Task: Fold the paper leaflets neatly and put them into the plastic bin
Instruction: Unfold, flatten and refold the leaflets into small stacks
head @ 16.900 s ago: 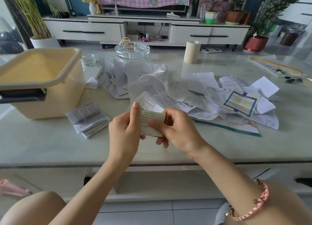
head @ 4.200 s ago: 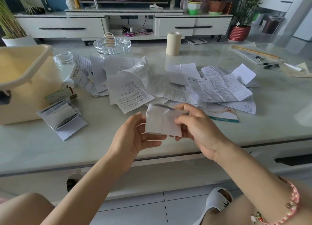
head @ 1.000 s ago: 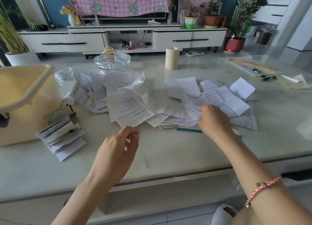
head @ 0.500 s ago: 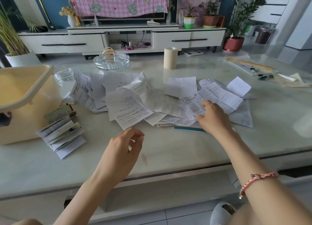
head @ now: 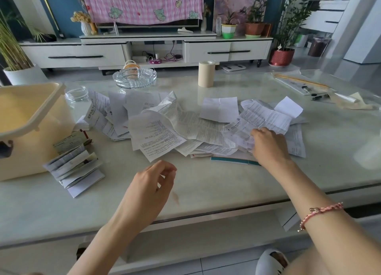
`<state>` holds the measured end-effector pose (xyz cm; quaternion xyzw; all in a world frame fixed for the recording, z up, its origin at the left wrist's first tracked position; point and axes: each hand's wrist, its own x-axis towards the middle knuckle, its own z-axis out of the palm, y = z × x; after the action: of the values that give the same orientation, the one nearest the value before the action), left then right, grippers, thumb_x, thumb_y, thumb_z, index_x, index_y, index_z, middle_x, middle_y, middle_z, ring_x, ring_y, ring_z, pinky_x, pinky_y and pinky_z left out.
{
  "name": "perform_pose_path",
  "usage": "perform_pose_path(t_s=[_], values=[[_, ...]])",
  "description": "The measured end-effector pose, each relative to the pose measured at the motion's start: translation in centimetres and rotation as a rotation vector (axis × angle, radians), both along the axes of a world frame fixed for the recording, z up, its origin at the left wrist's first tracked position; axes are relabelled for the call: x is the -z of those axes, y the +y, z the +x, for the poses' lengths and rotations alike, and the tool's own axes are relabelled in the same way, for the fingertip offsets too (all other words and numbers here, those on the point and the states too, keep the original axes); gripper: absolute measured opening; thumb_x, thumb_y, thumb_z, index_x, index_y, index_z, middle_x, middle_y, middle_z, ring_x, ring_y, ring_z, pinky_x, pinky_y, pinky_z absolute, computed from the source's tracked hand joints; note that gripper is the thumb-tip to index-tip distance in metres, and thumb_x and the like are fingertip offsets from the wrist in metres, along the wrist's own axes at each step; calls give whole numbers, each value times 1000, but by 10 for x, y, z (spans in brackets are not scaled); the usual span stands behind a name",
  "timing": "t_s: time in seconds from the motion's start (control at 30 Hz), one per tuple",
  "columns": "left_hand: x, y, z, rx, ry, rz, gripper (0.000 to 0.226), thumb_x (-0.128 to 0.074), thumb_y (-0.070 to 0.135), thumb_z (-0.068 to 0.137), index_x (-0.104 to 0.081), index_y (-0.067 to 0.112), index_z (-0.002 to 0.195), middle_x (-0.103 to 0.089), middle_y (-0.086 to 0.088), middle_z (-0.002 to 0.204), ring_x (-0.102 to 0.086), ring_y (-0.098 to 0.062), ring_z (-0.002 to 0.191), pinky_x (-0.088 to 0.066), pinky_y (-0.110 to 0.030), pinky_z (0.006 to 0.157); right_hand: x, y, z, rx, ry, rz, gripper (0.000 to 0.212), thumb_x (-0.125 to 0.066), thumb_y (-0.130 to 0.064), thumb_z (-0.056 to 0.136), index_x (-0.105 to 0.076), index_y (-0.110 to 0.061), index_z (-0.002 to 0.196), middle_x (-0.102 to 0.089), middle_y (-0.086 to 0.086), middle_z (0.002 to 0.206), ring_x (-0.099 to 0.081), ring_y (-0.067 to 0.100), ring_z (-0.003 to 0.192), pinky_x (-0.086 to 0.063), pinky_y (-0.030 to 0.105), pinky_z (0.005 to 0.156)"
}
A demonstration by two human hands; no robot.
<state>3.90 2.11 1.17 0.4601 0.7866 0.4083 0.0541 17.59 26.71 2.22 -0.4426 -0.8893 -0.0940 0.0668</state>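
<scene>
**One bin, two piles, two hands**

At far left stands one cream bin (head: 31,130) on the surface (head: 216,184), lid on. Just beside it lies one stack of folded leaflets (head: 74,167), fanned, outside the bin. The left hand (head: 151,184) hovers above the bare surface, fingers (head: 167,169) loosely curled and holding nothing. Across the middle spreads one heap of unfolded leaflets (head: 160,136), too overlapped to count. Behind it sit two glass dishes, large (head: 135,77) and small (head: 76,93), and one tape roll (head: 206,73). The right hand (head: 268,143) presses on the heap's right part, fingers bent onto a sheet; whether they pinch it cannot be told. Since a second ago, the right hand has dragged sheets slightly nearer.
</scene>
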Motion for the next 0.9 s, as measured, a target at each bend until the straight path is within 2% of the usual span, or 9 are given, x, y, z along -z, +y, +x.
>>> perform_pose_path(t_s=[0.07,0.17,0.23,0.3,0.4,0.5,0.6,0.8,0.9], values=[[1,1,0,0,-21,15,24,-53,17,92,-53,38,80,-63,17,79,-59,-1,78,-48,-16,65,-3,5,3,20,119,22,24,-47,5,85,-57,-2,106,-64,16,103,-61,33,91,-36,32,67],[-3,5,4,13,-234,73,15,-52,20,93,-62,25,82,-68,8,82,-63,-9,76,-51,-23,67,-18,-1,4,15,554,87,36,-41,10,86,-58,0,116,-65,23,98,-60,40,85,-28,29,63],[-7,10,6,38,-576,157,19,-51,24,92,-65,13,89,-71,0,90,-67,-17,83,-54,-31,73,-30,-18,4,-114,914,134,29,-41,6,91,-61,3,113,-65,20,80,-53,32,67,-29,24,61],[-10,14,5,74,-974,207,38,-51,38,83,-63,6,99,-72,-9,99,-68,-24,91,-56,-36,75,-35,-45,5,-258,1171,133,24,-43,1,94,-61,6,108,-61,6,68,-41,10,63,-32,14,58],[-11,20,7,74,-1328,193,55,-61,49,74,-57,7,111,-67,-16,111,-66,-30,100,-57,-41,77,-35,-83,7,-400,1452,-53,21,-45,-5,95,-59,0,110,-65,-3,95,-58,0,87,-44,13,81],[-7,24,15,30,-1391,135,62,-60,48,65,-53,9,112,-59,-16,119,-63,-30,104,-54,-42,81,-41,-101,3,-484,1623,-186,23,-46,-1,95,-55,-19,106,-64,-25,97,-59,-6,99,-43,12,86],[-4,27,22,33,-1314,135,59,-61,46,65,-53,12,113,-58,-14,121,-63,-26,104,-55,-39,82,-44,-99,-6,-452,1724,-254,24,-46,-1,95,-54,-14,113,-65,-29,96,-59,-7,98,-44,12,86],[-7,32,20,27,-1262,150,61,-56,47,67,-56,15,120,-59,-9,123,-59,-22,110,-51,-38,89,-65,-87,-4,-401,1930,-102,21,-47,-3,94,-55,-17,108,-67,-19,97,-61,-2,98,-47,21,88],[-12,32,17,36,-1260,195,61,-57,46,67,-56,13,118,-61,-9,121,-60,-22,109,-51,-37,90,-72,-77,1,-297,2108,-252,20,-49,-5,93,-59,-12,108,-67,-6,103,-63,11,102,-49,34,93]])
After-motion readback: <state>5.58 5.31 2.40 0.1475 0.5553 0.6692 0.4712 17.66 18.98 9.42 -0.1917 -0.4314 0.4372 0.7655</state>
